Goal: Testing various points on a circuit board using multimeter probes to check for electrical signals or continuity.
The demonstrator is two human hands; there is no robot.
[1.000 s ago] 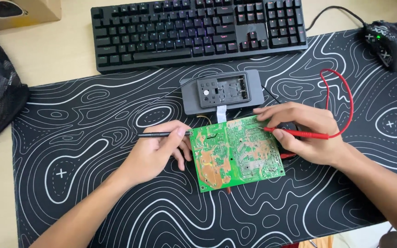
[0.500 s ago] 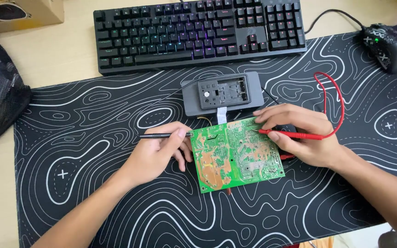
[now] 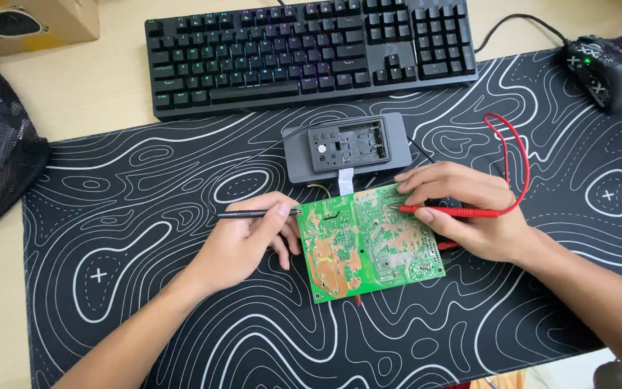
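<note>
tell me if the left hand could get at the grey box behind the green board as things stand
Probably yes: the left hand holds a black probe, but only bare mat lies between it and the grey box.

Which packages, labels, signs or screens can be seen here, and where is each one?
Cardboard box: far left corner of the desk, brown, with a dark oval handle hole.
Grey device: on the black mat behind the green circuit board, a flat rectangle with a recessed dark panel; no lit screen shows.
No signs in view.
</note>
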